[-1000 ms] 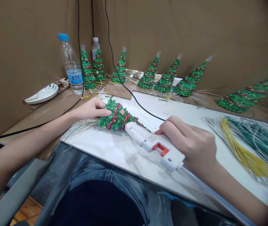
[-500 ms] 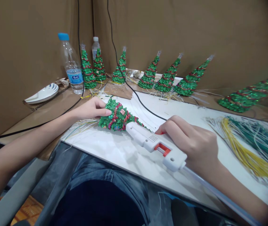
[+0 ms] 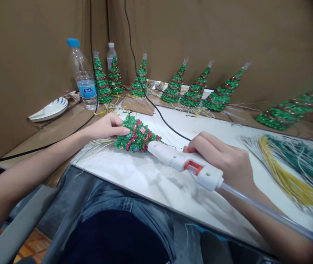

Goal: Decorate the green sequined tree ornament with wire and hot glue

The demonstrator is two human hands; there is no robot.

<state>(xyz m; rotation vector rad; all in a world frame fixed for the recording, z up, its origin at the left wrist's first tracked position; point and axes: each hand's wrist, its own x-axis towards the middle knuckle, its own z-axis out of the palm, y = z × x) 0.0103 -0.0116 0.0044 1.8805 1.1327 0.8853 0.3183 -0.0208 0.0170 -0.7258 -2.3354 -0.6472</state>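
Observation:
My left hand (image 3: pixel 107 126) grips the base end of a small green Christmas tree (image 3: pixel 135 135) that lies on its side over the white board (image 3: pixel 117 174). Red garland and tiny ornaments wind around the tree, and thin wires (image 3: pixel 94 147) trail from its base. My right hand (image 3: pixel 222 156) is closed around a white hot glue gun (image 3: pixel 185 161) with red parts. A long clear glue stick (image 3: pixel 263 207) sticks out of the gun's back end. The gun's front end covers the tree's narrow end, so the nozzle and the tree's tip are hidden.
Several finished-looking trees (image 3: pixel 173 86) stand along the back. A blue-capped water bottle (image 3: pixel 86 86) and a leaf-shaped dish (image 3: pixel 51 110) are at the left. Bundled yellow wires (image 3: pixel 285 172) and green wires (image 3: pixel 296 157) lie on the right. A black cable (image 3: pixel 160 112) hangs across the middle.
My right hand has tilted the glue gun, its back end moving up and to the right. The red trigger part looks shifted. My left hand and the tree stay nearly still.

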